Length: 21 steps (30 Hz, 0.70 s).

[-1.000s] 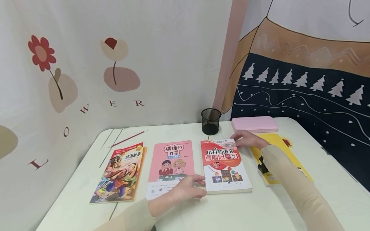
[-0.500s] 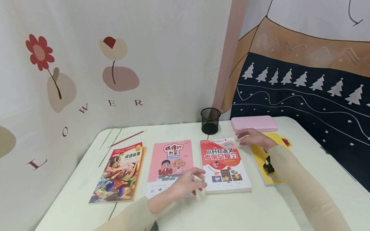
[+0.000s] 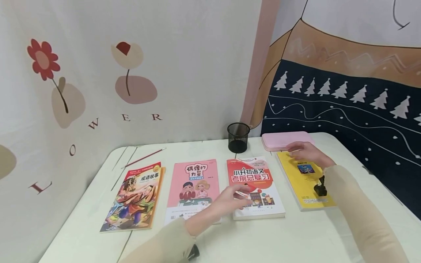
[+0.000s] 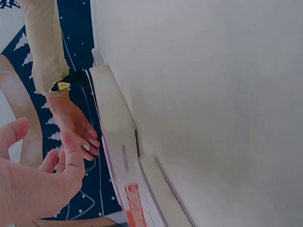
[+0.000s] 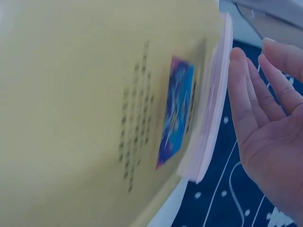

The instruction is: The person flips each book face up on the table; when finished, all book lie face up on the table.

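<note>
The yellow book [image 3: 304,184] lay flat on the right of the worktop [image 3: 236,241], between the red book [image 3: 258,182] and the right edge. The right hand [image 3: 307,152] was over its far end and clearly the nearer of the two, so most of the book stretched to the near side of those fingers, its long axis slanting from far left to near right. That seemed the relation that mattered most. The right fingers [image 5: 240,94] were apart and gripped nothing, near the pink case [image 3: 286,140]; whether they touched the book could not be told. The left hand [image 3: 231,201] was over the near part of the red book, its fingers loosely bent, apart from the thumb, holding nothing
</note>
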Available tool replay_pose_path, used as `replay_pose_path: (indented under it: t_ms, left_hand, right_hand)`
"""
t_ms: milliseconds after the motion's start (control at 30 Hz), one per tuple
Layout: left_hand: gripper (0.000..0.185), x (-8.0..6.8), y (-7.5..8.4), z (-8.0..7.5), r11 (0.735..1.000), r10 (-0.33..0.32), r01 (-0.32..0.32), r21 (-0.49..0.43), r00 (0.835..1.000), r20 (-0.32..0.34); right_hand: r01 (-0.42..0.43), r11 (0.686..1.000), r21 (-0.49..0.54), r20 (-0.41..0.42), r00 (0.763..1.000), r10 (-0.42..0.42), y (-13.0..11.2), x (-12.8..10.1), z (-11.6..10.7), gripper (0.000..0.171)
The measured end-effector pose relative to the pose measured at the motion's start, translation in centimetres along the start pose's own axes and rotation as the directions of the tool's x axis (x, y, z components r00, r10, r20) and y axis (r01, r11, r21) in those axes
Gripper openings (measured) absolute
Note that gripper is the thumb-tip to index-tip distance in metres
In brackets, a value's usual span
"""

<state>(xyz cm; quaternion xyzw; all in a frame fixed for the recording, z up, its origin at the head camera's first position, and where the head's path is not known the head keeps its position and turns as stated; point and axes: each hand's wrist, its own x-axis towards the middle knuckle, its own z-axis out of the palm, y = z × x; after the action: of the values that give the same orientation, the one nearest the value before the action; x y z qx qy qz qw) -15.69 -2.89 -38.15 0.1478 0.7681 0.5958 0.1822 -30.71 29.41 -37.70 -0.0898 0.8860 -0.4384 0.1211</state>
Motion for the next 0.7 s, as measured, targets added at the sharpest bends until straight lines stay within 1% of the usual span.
replay_pose_path:
  t_ms: [33, 100, 267, 333, 533, 600, 700]
  left_hand:
    - [0.038, 0.2, 0.1, 0.3, 1.000, 0.006, -0.006, -0.002, 1.000, 0.013]
    - [0.038, 0.7, 0.3, 0.9, 1.000, 0.016, -0.016, -0.008, 0.999, 0.035]
    - [0.037, 1.8, 0.7, 2.4, 1.000, 0.019, -0.017, -0.023, 0.997, 0.069]
    - [0.038, 2.2, 0.8, 2.9, 1.000, 0.019, -0.017, -0.018, 0.996, 0.082]
    - [0.039, 3.2, 1.1, 4.2, 0.999, 0.027, -0.030, 0.024, 0.993, 0.119]
    - [0.039, 3.4, 1.2, 4.7, 0.999, 0.014, -0.018, 0.028, 0.992, 0.124]
    - [0.038, 3.9, 1.4, 5.6, 1.000, -0.006, 0.004, 0.011, 0.992, 0.130]
  right_hand:
    - [0.003, 1.000, 0.001, -0.001, 1.000, -0.003, 0.3, -0.1, -0.3, 0.046]
    - [-0.018, 1.000, -0.014, -0.030, 0.999, 0.018, 0.9, -0.1, -0.7, 0.046]
    - [-0.044, 0.999, -0.022, -0.080, 0.996, 0.042, 1.8, -0.5, -1.7, 0.045]
    - [-0.043, 0.999, -0.029, -0.080, 0.996, 0.041, 2.1, -0.8, -2.1, 0.047]
    - [-0.155, 0.988, -0.016, -0.098, 0.983, 0.153, 3.3, -1.6, -3.0, 0.051]
    - [-0.174, 0.985, -0.011, -0.102, 0.980, 0.172, 3.7, -1.7, -3.3, 0.051]
    - [-0.193, 0.981, 0.006, -0.100, 0.976, 0.192, 4.4, -1.9, -3.6, 0.053]
